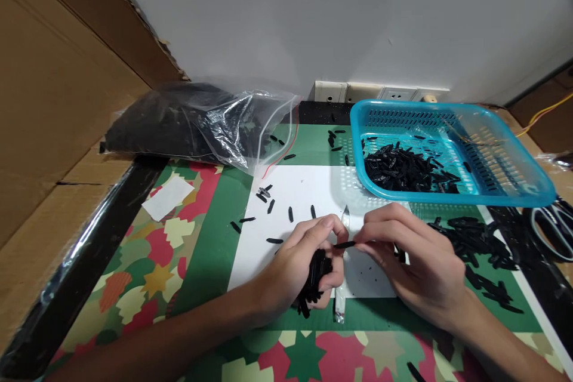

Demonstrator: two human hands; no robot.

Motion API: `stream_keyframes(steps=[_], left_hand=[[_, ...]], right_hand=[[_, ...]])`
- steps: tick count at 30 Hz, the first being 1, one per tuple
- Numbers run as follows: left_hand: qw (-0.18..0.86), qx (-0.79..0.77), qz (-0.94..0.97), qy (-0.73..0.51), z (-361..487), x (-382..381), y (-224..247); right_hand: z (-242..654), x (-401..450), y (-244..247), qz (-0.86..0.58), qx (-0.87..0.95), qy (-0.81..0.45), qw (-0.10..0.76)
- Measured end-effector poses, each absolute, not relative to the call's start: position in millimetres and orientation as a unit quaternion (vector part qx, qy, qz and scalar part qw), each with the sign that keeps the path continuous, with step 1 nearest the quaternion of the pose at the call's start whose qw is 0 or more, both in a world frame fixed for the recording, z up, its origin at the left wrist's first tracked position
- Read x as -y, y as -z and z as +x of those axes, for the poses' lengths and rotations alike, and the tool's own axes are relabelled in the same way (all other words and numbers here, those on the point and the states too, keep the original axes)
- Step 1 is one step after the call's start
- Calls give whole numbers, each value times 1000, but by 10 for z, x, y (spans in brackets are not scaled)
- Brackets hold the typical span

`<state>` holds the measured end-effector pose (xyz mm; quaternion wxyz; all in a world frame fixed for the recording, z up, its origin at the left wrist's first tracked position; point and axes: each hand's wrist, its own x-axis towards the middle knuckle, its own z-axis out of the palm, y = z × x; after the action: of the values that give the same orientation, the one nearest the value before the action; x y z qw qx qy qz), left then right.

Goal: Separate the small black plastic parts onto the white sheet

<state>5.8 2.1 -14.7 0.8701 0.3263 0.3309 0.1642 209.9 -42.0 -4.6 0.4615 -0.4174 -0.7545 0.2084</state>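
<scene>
**Pinching Above a Patterned Table Cover**

Beneath us spreads the cover, with a blue basket at its far right and a clear zip bag, bulging with black contents, at its far left. Between them and nearer to us lies a white sheet, and above this we hold both hands.

Our left hand curls into a cup, its fingers wrapped around a bunch of black pieces that pokes out at the bottom. Its thumb lies along the bent index finger, the two tips close together. Our right hand has thumb and index finger pressed together, the other fingers bent behind them; we cannot tell whether those touch anything.

More black pieces form a pile inside the basket and a looser heap on the table, just right of our right hand. Between our hands, partly hidden, a slim pointed tool lies across the sheet's near edge. Smallest is the single black sliver: our right fingertips grip one end, and the other reaches our left fingers, though we cannot tell whether it touches them.
</scene>
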Motion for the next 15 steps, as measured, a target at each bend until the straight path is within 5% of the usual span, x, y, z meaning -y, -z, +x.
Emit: stream_keyframes(steps=[15], left_hand=[[877,-301,325,-186,18,-53,30]], right_hand=[[2145,412,10,-436,750,-173,467]])
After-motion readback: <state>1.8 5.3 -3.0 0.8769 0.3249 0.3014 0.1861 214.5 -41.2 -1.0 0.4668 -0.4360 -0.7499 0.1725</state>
